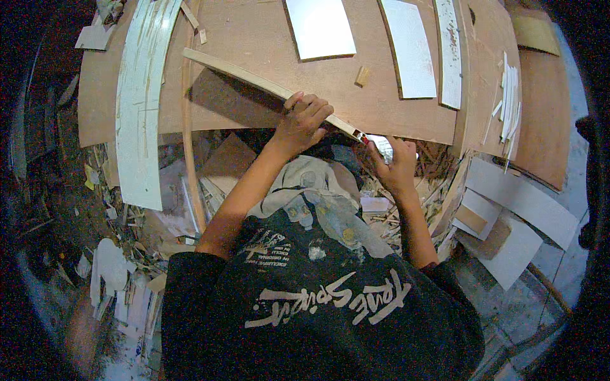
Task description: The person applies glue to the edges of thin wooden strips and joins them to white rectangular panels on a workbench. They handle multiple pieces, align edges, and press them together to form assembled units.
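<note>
My left hand (304, 122) is closed round a long, narrow wooden strip (244, 77), which slants across the near part of the workbench. The strip's far end points up and left; its near end comes down to the right, close to my other hand. In my right hand (399, 166) is a small white bottle (381, 146) with a red tip. That tip is at the strip's near end; whether it touches the wood I cannot tell. My fingers cover part of the bottle.
On the brown board worktop (241, 38) lie white panels (321, 28), a long pale green board (143, 108) at the left, and a small wood block (363, 76). Thin white strips (508, 101) lie at the right. Offcuts (124, 292) litter the floor, and white sheets (508, 247) lie right.
</note>
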Demonstrator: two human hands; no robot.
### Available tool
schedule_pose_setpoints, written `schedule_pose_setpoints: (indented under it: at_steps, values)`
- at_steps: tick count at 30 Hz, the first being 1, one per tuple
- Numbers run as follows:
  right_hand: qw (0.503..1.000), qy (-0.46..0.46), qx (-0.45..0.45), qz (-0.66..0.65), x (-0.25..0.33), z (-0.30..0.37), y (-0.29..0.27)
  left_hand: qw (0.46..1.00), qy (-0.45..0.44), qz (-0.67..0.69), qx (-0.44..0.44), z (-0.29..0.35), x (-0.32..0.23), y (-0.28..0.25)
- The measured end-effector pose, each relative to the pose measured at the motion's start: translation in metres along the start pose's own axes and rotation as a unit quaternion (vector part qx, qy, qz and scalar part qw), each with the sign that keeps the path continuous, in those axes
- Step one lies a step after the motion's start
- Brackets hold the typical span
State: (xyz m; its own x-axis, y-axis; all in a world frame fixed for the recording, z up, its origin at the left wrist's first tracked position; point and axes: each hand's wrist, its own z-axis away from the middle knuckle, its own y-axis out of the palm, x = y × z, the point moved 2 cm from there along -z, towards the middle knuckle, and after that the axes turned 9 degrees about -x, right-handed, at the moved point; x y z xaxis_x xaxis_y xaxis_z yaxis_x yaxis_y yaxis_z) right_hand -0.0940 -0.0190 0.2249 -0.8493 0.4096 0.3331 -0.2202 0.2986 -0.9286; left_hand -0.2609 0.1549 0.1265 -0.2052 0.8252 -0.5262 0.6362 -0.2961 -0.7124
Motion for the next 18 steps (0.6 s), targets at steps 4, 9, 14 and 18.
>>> schedule_pose_setpoints:
  at_steps: [4,9,14,18]
  values:
    - [0.999,0.006,0.024,0.040,-0.003,0.004,0.000,1.000,0.009,-0.005,-0.009,-0.002,-0.001,-0.003]
    - [1.000,0.008,0.027,0.010,-0.008,0.004,0.001,1.000,0.006,-0.009,-0.004,-0.003,-0.001,-0.002]
    - [0.998,0.009,0.037,0.040,-0.016,0.009,0.005,1.000,0.004,-0.012,-0.005,0.000,0.000,0.000]
    - [0.999,-0.005,0.048,0.026,-0.022,0.012,0.012,1.000,0.005,0.015,-0.009,0.001,0.002,0.001]
